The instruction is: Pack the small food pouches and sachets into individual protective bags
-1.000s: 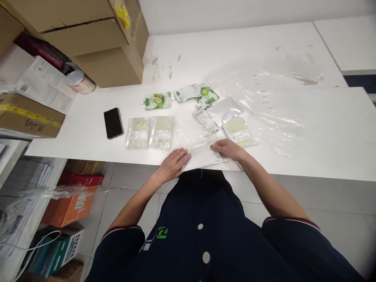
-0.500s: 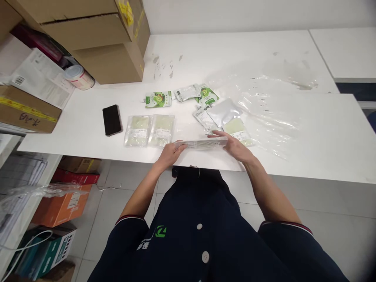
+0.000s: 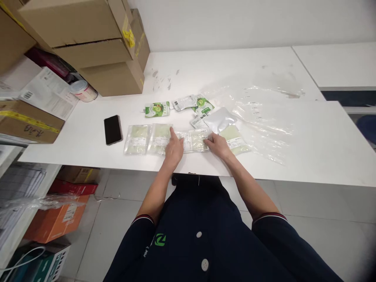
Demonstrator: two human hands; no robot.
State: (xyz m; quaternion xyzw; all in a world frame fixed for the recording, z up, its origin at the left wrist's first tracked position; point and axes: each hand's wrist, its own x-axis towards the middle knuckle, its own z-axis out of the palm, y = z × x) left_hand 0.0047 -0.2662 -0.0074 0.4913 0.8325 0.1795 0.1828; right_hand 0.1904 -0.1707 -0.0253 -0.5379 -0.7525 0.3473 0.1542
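Beneath the fingers (image 3: 172, 134) of both hands spreads the white table (image 3: 308, 156). Beyond them to the left stand cardboard boxes (image 3: 111, 78); off to their right lies rumpled clear film (image 3: 261, 117). Between the fingers sits the wrapped packet (image 3: 198, 141), its pale green contents and white printing showing through. Half a second ago it was held edge-on; now its face is turned up, down by the table, at the end of the row. I take that to mean the turning-over is finished and it is being settled into line.

Just left of the left fingers are two green packets (image 3: 137, 137), the nearer partly behind the index finger; a third green packet (image 3: 235, 141) is just right of the right fingers. Past the fingertips rests a silver pouch (image 3: 221, 119). Well left lies a black phone (image 3: 112, 130).

The right hand (image 3: 217, 145) pinches the packet's right end. The left hand (image 3: 174, 150) touches its left end, index extended; whether it grips, I cannot tell.
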